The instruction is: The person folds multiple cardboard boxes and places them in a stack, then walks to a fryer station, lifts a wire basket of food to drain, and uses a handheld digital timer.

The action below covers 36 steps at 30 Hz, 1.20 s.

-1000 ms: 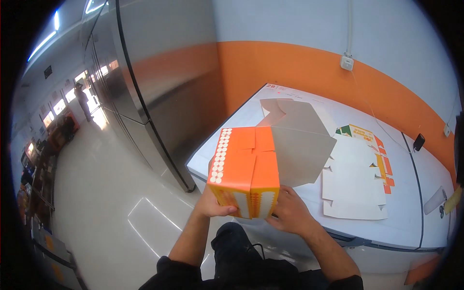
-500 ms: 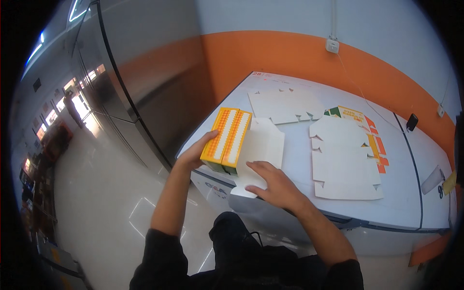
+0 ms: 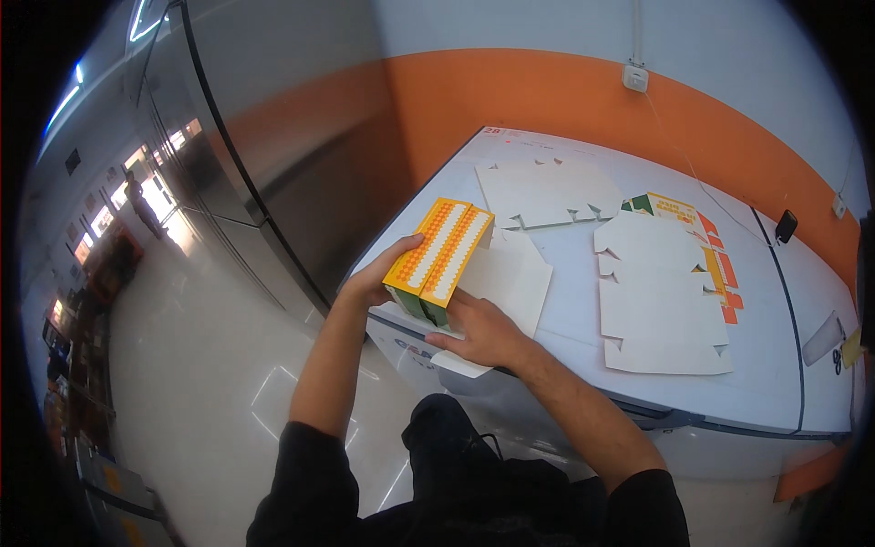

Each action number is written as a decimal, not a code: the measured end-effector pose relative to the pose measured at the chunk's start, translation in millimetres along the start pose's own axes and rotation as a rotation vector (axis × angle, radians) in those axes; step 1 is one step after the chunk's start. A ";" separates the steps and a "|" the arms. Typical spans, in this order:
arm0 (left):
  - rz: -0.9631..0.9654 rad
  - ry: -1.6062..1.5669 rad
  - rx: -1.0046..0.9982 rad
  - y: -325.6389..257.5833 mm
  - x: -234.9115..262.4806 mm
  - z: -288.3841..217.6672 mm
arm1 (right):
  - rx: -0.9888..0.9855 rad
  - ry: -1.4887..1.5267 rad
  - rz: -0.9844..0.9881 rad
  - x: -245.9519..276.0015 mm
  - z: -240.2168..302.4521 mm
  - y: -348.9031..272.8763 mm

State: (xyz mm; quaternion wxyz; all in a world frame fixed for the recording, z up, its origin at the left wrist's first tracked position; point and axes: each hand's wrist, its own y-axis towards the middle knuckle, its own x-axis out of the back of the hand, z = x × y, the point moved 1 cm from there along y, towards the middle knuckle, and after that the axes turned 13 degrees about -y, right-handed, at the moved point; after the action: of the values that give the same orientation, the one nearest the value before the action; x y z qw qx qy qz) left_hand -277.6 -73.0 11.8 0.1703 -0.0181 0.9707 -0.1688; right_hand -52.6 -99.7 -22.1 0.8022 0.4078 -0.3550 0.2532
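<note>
A yellow, orange and white cardboard box (image 3: pixel 439 246) with a green end is held above the near left of the white surface. My left hand (image 3: pixel 372 275) is closed around its left side, thumb on the upper edge. My right hand (image 3: pixel 488 330) is at the near right corner, its fingertips hidden by the box and its thumb below the green end. A white unfolded cardboard flap (image 3: pixel 515 283) spreads out to the right of the box, partly behind it. Another white flap (image 3: pixel 463 365) sticks out below my right hand, over the near edge.
Flat white cardboard blanks (image 3: pixel 547 190) lie farther back, and more (image 3: pixel 661 301) lie at the right over printed ones (image 3: pixel 720 264). A black object (image 3: pixel 785 227) and scissors (image 3: pixel 837 361) are on the far right. A tall metal cabinet (image 3: pixel 292 118) stands left. A person (image 3: pixel 138 202) is far off.
My right hand has moved left from the white flap to the near end of the box, its fingers going behind it. The box has tilted slightly, with my left hand still holding it.
</note>
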 end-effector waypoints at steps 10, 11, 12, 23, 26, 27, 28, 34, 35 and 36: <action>0.089 0.065 0.018 9.3 10.5 -4.5 | 0.080 0.066 0.068 -12.2 -14.4 13.4; 0.096 0.062 0.023 9.6 12.8 -5.2 | 0.092 0.087 0.035 -13.1 -12.6 14.4; 0.109 0.060 0.030 10.7 10.6 -6.1 | 0.099 0.104 0.002 -12.5 -13.6 14.2; 0.154 -0.002 -0.009 23.0 26.1 -3.6 | -0.055 0.145 -0.335 18.1 -48.8 13.4; 0.092 0.007 0.023 22.9 28.9 -5.3 | -0.483 0.181 -0.496 41.9 -44.4 20.5; 0.057 0.027 0.058 24.9 26.7 -5.7 | -0.458 0.180 -0.348 49.0 -37.4 19.0; 0.063 0.075 0.038 25.8 24.5 -4.9 | -0.430 0.180 -0.199 49.8 -32.9 18.2; 0.079 0.066 0.068 28.1 23.8 -4.8 | -0.195 0.306 0.096 11.4 -23.6 11.0; 0.062 0.068 0.072 28.8 19.7 -4.7 | -0.200 0.267 0.132 3.8 -28.0 10.4; 0.055 0.072 0.068 28.9 24.8 -4.3 | -0.194 0.272 0.130 0.1 -24.3 11.8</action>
State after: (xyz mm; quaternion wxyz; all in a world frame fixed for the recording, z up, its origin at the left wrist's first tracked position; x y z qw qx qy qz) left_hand -301.8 -46.6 -2.1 0.1404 0.0203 0.9699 -0.1977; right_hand -52.0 -73.0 -26.5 0.8604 0.2668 -0.2915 0.3219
